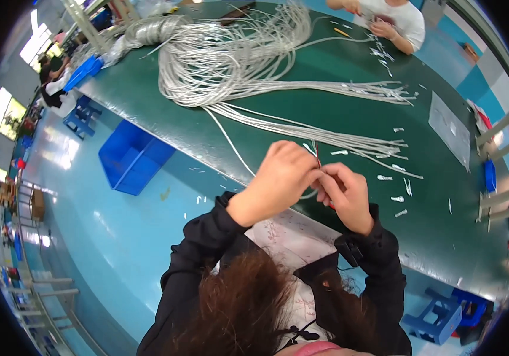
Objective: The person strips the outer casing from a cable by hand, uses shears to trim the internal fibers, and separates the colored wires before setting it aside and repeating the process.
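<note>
My left hand (286, 178) and my right hand (348, 193) meet over the near edge of the green table, fingers closed in a pinch around a white cable (229, 141). This single cable runs down from the big bundle toward my left hand. Thin red and white strands (317, 153) stick up where the fingertips touch. A small red piece shows beneath my right fingers; what it belongs to is hidden. Just beyond my hands, a row of white cables (325, 136) lies fanned out, its ends pointing right.
A large coil of white cables (207, 65) covers the far left of the green table (379, 228). White scraps (397, 199) and a clear plastic bag (449, 130) lie to the right. Across the table, a co-worker (396, 24) works. Blue bin (130, 157) and stool (435, 317) stand below.
</note>
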Tool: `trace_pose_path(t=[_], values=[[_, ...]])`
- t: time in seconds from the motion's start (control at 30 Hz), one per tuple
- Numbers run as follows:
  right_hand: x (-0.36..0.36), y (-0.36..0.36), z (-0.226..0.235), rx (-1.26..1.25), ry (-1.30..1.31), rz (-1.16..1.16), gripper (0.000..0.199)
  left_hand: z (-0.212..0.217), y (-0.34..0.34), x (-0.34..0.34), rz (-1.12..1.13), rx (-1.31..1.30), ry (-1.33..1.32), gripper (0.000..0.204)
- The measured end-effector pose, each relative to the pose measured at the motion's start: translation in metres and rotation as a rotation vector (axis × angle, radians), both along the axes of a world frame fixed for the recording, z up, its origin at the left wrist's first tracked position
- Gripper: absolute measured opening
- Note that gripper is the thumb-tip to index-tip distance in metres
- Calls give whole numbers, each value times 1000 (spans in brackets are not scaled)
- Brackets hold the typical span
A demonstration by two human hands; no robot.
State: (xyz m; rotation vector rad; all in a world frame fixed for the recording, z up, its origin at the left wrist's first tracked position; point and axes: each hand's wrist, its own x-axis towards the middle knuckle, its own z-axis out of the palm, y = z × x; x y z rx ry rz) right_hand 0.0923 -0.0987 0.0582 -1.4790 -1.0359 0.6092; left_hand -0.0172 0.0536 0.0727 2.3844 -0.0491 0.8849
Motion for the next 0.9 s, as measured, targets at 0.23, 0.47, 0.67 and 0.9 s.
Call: trace_pose_path(t=[0.23, 0.47, 0.67, 0.9], values=[[0, -9, 7, -74, -277, 90, 10, -8, 1, -27, -25, 214, 71, 13], [35, -12, 52, -36, -136, -32, 13, -19, 51, -65, 239, -6, 76, 14], [33, -17, 78, 210, -170, -48, 15, -42, 108, -27, 276, 140, -8, 16], [63, 4, 56, 385, -236, -517, 22, 9, 221, 54, 346, 179, -28, 14]])
